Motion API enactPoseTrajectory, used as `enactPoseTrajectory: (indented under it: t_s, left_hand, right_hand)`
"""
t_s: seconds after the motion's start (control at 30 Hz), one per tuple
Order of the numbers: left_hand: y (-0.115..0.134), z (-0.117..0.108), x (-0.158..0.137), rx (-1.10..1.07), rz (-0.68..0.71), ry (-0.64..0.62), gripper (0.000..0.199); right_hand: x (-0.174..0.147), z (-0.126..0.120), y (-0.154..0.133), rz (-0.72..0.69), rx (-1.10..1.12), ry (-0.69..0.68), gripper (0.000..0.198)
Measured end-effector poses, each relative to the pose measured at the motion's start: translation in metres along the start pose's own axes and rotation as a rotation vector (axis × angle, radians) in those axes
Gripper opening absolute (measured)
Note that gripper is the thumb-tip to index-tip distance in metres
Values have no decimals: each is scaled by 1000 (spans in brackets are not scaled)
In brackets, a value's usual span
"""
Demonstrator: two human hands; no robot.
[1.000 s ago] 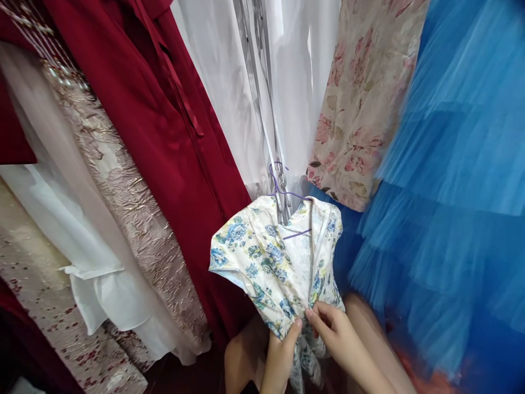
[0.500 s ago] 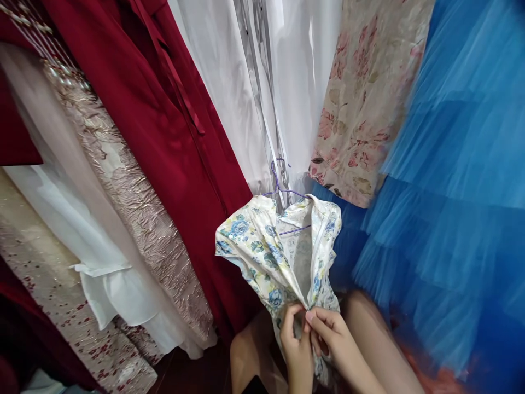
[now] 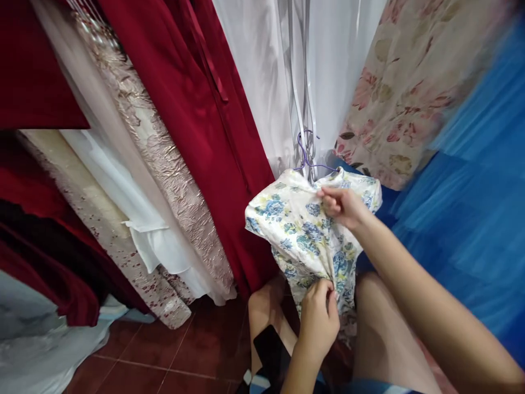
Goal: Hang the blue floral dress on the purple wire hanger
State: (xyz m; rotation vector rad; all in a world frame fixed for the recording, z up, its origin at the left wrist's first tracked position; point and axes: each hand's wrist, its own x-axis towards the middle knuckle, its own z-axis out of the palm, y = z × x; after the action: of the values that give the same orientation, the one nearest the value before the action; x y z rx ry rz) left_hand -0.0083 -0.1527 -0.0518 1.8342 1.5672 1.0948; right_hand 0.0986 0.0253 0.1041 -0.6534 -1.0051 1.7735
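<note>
A white sleeveless dress (image 3: 295, 232) with blue and yellow flowers hangs on a thin purple wire hanger (image 3: 305, 153) in front of me. Low on its front, my left hand (image 3: 319, 312) is closed on a fold of the fabric beside the front seam. Up by the neckline, my right hand (image 3: 342, 207) is closed in a pinch at the top of the front zipper; the pull itself is hidden by the fingers. Between the two hands the dress front lies together, its seam slightly creased.
Long garments hang all around: a dark red dress (image 3: 213, 142), white fabric (image 3: 250, 71), a pink-flowered one (image 3: 394, 109) and blue tulle (image 3: 463, 219). Below are my bare knees, a black flat object (image 3: 273, 350) on my lap, and a red tiled floor (image 3: 200, 345).
My right hand has moved up from beside the left hand to the neckline, and the V-shaped front opening has closed. The left hand stays low on the dress. The view has shifted left.
</note>
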Motion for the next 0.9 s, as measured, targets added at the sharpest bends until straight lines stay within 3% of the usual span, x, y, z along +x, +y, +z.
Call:
enactPoseTrajectory:
  t_s: [0.13, 0.23, 0.33, 0.43, 0.53, 0.63, 0.73, 0.8, 0.9]
  left_hand:
    - [1, 9, -8, 39, 2, -23, 13]
    - [-8, 20, -13, 20, -41, -21, 11]
    - [-15, 28, -16, -44, -105, 51, 12]
    - [-13, 32, -17, -105, -94, 82, 11]
    - [-8, 34, -19, -158, -54, 82, 11]
    - [-9, 37, -22, -190, -57, 104, 14]
    - [-15, 37, -24, -173, -66, 136, 15]
    - [-17, 33, -24, -147, -58, 157, 15]
    - [-24, 21, -28, -92, -44, 182, 17]
  right_hand:
    - [29, 24, -51, -122, -41, 35, 11]
    - [27, 33, -67, -280, -132, 83, 13]
    - [17, 31, -56, -336, -374, 63, 17]
    - [6, 21, -21, -343, -764, 116, 20]
    - [-2, 10, 18, -445, -1117, 191, 32]
    - [-7, 4, 42, -535, -1271, 171, 47]
    - [-2, 2, 41, -578, -1330, 321, 52]
    - [6, 0, 32, -556, -1420, 413, 45]
    - [17, -3, 18, -480, -1578, 376, 24]
